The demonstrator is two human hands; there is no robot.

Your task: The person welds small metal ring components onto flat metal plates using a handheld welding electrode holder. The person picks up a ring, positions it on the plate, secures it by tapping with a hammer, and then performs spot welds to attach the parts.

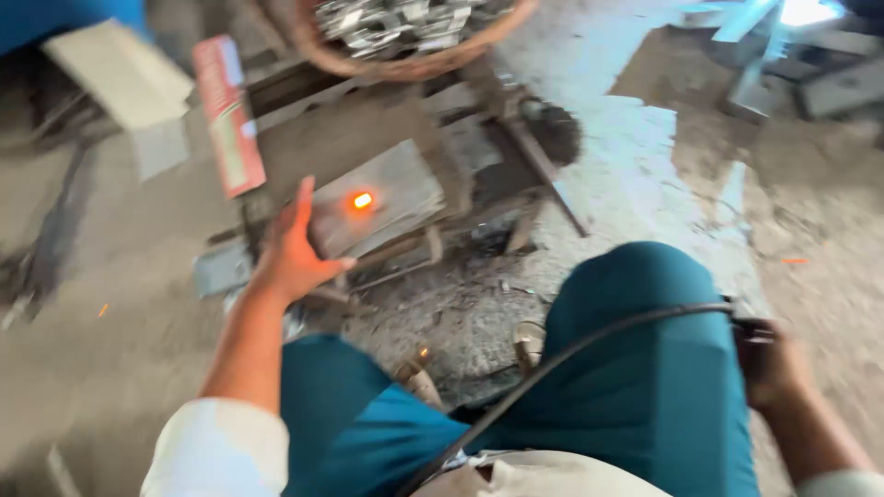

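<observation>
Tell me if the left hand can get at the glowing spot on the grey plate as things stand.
Probably yes. The left hand already rests open at the grey plate's near edge, and nothing lies between its fingers and the glowing spot. The spot looks hot, though.

Glowing orange-red spot [362, 200] on a flat grey metal plate [382, 198]. Teal blue on the trousers [645, 368] over both knees, off-white on the shirt sleeve [216, 446] at the left arm. Black on the thin curved cable [589, 339] across the right knee. Red with a pale cream centre strip on the long flat carton [227, 115]. Rusty brown on the round basket rim [405, 63], shiny silver on the metal scraps [396, 23] inside. Dusty grey-brown on the mottled dirt floor [110, 368].
</observation>
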